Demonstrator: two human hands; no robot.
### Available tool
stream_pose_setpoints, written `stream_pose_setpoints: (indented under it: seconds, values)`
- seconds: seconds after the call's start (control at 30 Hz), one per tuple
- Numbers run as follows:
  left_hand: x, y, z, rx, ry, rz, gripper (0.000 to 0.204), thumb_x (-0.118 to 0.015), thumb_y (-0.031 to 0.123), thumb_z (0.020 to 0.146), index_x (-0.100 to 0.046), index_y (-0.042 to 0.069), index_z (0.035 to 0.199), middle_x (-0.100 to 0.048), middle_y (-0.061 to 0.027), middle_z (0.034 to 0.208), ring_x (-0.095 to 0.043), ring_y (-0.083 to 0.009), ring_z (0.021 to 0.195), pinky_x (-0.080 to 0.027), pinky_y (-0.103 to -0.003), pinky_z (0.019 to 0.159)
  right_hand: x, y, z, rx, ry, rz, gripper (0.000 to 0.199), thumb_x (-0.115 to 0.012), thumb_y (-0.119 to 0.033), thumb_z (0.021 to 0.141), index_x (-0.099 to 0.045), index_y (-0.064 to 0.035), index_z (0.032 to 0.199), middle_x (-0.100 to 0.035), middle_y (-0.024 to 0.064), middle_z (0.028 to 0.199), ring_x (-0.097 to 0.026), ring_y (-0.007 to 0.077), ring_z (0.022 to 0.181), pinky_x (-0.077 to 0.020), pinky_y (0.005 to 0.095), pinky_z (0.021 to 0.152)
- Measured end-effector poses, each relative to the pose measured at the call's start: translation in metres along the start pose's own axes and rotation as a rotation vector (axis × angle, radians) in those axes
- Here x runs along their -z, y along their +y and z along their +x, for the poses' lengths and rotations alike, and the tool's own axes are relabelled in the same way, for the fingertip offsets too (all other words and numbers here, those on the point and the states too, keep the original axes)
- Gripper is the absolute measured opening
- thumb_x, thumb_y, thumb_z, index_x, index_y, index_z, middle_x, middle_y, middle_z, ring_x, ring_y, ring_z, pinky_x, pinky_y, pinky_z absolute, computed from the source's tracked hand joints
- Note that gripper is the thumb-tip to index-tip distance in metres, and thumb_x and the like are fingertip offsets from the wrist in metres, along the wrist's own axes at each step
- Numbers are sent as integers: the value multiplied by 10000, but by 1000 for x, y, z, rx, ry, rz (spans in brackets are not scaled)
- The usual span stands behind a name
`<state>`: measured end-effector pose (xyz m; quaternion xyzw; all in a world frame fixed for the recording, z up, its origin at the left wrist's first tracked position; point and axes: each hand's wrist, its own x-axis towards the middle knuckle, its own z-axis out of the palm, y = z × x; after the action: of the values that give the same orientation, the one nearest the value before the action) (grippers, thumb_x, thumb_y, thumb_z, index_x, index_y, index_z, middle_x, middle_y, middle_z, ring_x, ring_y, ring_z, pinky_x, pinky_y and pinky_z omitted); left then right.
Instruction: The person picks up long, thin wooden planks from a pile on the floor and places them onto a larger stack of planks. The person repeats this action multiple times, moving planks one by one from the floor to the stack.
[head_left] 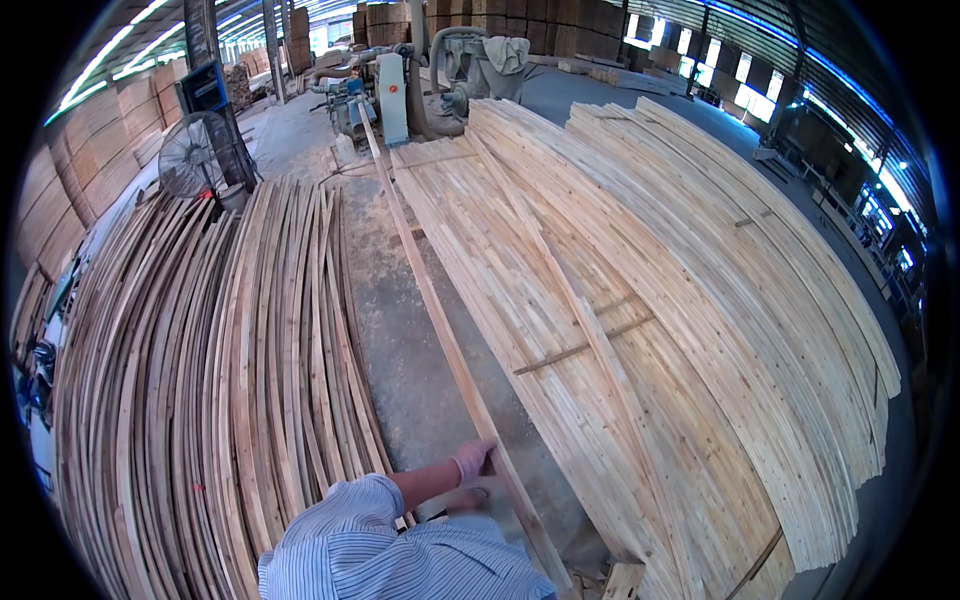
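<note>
A long, narrow wooden board stretches from the machine at the far end down to my body. My left hand, in a pinkish glove, grips the board's left edge, with its fingertips partly hidden by the wood. The left arm reaches across to the right from a blue-and-white striped sleeve. Just under that forearm shows a small skin-coloured shape, too unclear to name. My right hand does not show; the striped shirt fills the bottom of the view there.
Rough wooden strips lie in a wide stack at left. Pale planed boards form a broad stack at right, with loose strips across it. A woodworking machine and a standing fan stand beyond. Sawdust covers the floor between.
</note>
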<state>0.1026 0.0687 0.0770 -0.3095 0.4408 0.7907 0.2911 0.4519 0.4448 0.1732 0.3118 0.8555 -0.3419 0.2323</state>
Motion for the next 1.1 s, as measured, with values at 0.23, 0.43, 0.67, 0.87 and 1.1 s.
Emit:
stream_pose_setpoints:
  seconds: [0.23,0.43,0.67,0.87,1.1]
  values:
    - [29,116,38,-189,104,59,396,-588,372,913,-613,35,1120,-708,-122,986,-718,-302,838,-609,-497,715,-4,-5,-42,-134,20,-236,518,-521,-544,881,-730,-119,1091,-719,157,1033,-670,302,1021,-502,401,891]
    - [67,197,78,-61,115,217,371,-596,417,910,-611,80,1065,-685,-86,957,-694,-271,856,-570,-495,737,-17,-55,-32,-104,10,-303,542,-513,-571,869,-735,-124,1080,-719,153,1040,-667,318,1026,-502,408,893]
    - [3,54,-18,219,-471,38,360,-517,450,973,-591,104,1041,-639,-84,988,-625,-262,896,-512,-426,798,-34,-154,5,-70,-26,-147,714,-367,-719,867,-757,-148,1042,-701,183,1075,-655,387,1017,-480,477,923]
    - [-29,-49,-62,417,-662,104,470,-656,397,846,-601,56,1164,-639,-145,1151,-582,-355,1098,-440,-547,1005,-85,-209,69,122,-12,-26,541,-489,-616,878,-676,-195,1163,-701,149,1065,-660,373,1007,-502,472,869]
    - [-5,23,12,212,-300,-48,369,-649,364,868,-595,74,1089,-637,-130,1073,-591,-348,1082,-458,-578,990,1,-161,-23,68,362,-239,489,-550,-611,852,-722,-171,977,-702,132,976,-680,312,905,-515,445,812]
